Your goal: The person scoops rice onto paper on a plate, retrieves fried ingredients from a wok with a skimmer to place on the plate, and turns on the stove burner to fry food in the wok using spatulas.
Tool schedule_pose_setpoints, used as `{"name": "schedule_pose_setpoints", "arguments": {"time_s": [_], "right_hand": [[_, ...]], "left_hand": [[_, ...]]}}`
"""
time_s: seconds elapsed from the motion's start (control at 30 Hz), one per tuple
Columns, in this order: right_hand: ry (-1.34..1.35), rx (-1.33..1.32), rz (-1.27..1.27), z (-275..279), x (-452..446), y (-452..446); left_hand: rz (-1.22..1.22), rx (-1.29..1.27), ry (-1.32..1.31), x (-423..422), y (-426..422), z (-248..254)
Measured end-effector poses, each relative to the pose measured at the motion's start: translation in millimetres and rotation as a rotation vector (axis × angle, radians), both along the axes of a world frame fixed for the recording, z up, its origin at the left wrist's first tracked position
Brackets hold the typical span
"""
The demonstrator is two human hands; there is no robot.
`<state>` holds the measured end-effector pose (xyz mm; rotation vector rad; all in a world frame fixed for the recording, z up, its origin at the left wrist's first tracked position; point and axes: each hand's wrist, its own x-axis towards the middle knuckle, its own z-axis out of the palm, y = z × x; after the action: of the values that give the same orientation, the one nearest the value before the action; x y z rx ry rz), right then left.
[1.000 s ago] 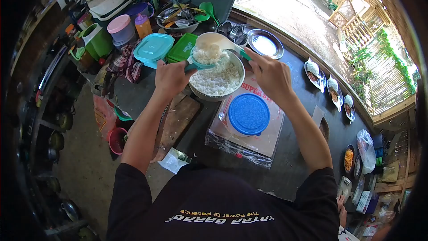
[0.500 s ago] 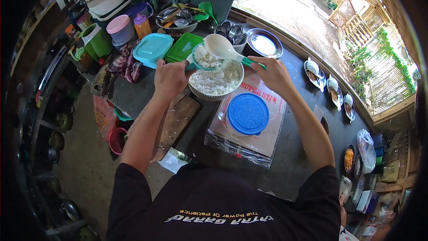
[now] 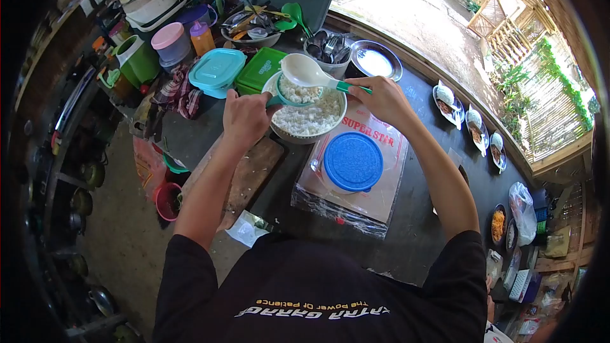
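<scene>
My left hand (image 3: 246,116) is closed round the handle of a small teal cup (image 3: 278,98), which is filled with white rice (image 3: 298,93). In my right hand (image 3: 381,100) is a white rice spoon (image 3: 305,70) with a green handle; its bowl is over the far side of the cup, and I cannot tell whether it touches the rice. Both are above a pale round bowl (image 3: 298,138) of cooked rice, beside the cardboard box. Most of the bowl's far rim is hidden by the cup and the spoon.
A blue-lidded tub (image 3: 353,162) sits on the cardboard box (image 3: 381,204). Behind the bowl are a green box (image 3: 261,70), a turquoise container (image 3: 217,70), a cutlery tub (image 3: 340,55) and a metal plate (image 3: 381,58). Several plated rice portions line the right edge. A wooden board (image 3: 260,171) lies left.
The spoon has shifted slightly left and towards the far side over the cup. My right hand has moved a little left with it, and the left hand has turned slightly.
</scene>
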<state>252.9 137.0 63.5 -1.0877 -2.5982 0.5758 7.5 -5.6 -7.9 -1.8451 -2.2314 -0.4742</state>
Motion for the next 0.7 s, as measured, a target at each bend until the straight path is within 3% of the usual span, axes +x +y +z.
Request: {"name": "schedule_pose_setpoints", "arguments": {"time_s": [0.2, 0.3, 0.33, 0.43, 0.47, 0.57, 0.7], "right_hand": [[0.078, -0.168, -0.061, -7.5, 14.2, 11.2], [0.131, -0.032, -0.007, -9.3, 29.4, 23.6], [0.185, -0.117, -0.037, -9.1, 31.6, 22.4], [0.122, -0.146, 0.016, 4.9, 25.3, -3.5], [0.039, -0.040, 0.022, 0.0, 21.4, -9.9], [-0.062, -0.022, -0.076, 5.8, 21.2, -10.1], [-0.030, -0.028, -0.041, 11.2, 20.6, 3.4]], "left_hand": [[-0.004, 0.002, -0.017, -1.3, -0.2, -2.3], [0.013, -0.018, -0.011, -7.3, -1.2, 0.8], [0.021, -0.024, 0.005, -14.3, 0.1, -0.1], [0.028, -0.054, -0.004, -17.3, 3.4, 3.6], [0.025, -0.066, -0.012, -17.4, 4.0, 6.0], [0.015, -0.020, 0.027, -17.8, 3.2, 2.4], [0.031, -0.075, 0.035, -13.2, 1.9, -2.1]]}}
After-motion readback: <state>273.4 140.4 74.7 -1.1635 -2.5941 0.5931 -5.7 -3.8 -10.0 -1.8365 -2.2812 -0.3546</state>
